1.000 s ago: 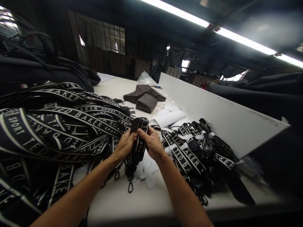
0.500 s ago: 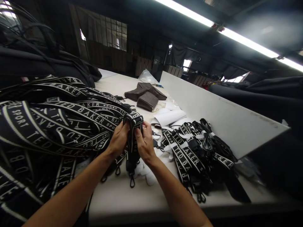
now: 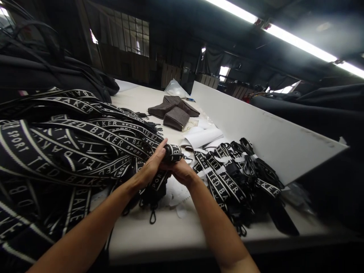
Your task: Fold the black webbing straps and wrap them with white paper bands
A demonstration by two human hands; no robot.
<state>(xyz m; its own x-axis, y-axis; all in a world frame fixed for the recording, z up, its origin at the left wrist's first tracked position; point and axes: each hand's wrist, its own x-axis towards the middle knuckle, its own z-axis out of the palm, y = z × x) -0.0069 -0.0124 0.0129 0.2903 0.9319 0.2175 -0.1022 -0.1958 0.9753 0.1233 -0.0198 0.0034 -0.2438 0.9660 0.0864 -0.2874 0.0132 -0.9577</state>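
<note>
Between my two hands is a folded black-and-white webbing bag strap [image 3: 172, 152] with lettering on it. My left hand [image 3: 152, 165] lies along its left side, thumb up and fingers closed against it. My right hand [image 3: 182, 171] grips the strap from below and the right; its fingertips are partly hidden. The strap's lower end hangs beneath my hands, and a black snap hook [image 3: 152, 216] dangles there. A big heap of loose lettered straps [image 3: 76, 151] lies to the left of my hands. On the right is a pile of folded straps [image 3: 227, 185], some with white paper bands.
White paper scraps [image 3: 176, 193] lie on the pale table [image 3: 159, 242] beneath my hands. Farther back are brown pouches [image 3: 176, 117], curled white paper sheets [image 3: 203, 135] and a clear plastic bag [image 3: 175, 89]. A white board [image 3: 256, 132] stands slanted along the right side.
The folded strap has turned from hanging upright to lying more sideways. My left hand has flattened along it, and my right hand has shifted underneath. The snap hook moved slightly left.
</note>
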